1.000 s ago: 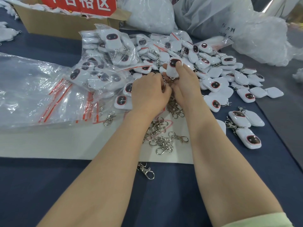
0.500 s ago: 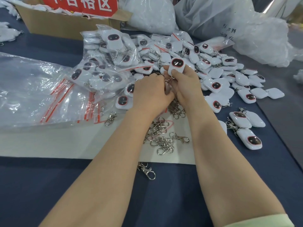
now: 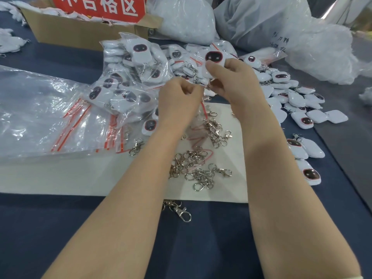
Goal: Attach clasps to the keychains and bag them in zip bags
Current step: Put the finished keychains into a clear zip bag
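My right hand [image 3: 231,83] grips a white keychain [image 3: 213,60] with a dark oval face, held upright above the pile. My left hand [image 3: 180,97] is curled just left of it, its fingertips pinching something small at the keychain's lower end; the piece itself is hidden by the fingers. Loose metal clasps [image 3: 198,168] lie scattered on a white sheet [image 3: 60,178] below my wrists. Bagged keychains [image 3: 128,77] are heaped at the upper left, beside a stack of empty red-striped zip bags [image 3: 40,113]. Unbagged keychains [image 3: 298,101] spread to the right.
A cardboard box [image 3: 80,33] with a red sign stands at the back left. Large plastic sacks [image 3: 261,23] sit behind the pile. One clasp [image 3: 179,210] lies on the blue cloth off the sheet's near edge. A grey strip [image 3: 346,125] runs along the right.
Both hands have lifted slightly away from the pile, and the right hand has raised the keychain so its dark face shows fully.
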The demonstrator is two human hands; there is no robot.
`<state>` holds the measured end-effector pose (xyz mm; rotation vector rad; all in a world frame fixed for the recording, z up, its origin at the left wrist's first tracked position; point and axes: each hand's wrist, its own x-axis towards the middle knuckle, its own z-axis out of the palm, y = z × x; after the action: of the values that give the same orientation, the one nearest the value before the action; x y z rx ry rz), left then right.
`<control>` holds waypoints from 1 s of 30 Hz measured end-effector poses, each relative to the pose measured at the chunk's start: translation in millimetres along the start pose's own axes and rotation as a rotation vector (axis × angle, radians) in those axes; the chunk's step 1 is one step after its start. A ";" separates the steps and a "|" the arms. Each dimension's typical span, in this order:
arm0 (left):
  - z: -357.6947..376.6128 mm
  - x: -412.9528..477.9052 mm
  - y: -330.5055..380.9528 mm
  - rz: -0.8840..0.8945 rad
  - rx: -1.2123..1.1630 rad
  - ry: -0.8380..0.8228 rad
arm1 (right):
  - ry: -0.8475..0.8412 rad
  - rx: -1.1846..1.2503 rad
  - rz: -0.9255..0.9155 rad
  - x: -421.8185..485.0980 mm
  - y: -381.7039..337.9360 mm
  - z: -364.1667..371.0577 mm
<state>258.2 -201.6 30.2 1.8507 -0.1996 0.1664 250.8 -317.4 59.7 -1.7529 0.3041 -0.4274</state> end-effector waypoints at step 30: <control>14.8 -2.4 -18.7 0.232 0.432 -0.063 | 0.149 -0.903 0.334 9.3 16.5 -36.2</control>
<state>260.2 -210.5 8.1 2.2608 -0.4514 0.3330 243.6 -356.8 51.5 -2.4792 0.9958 -0.1732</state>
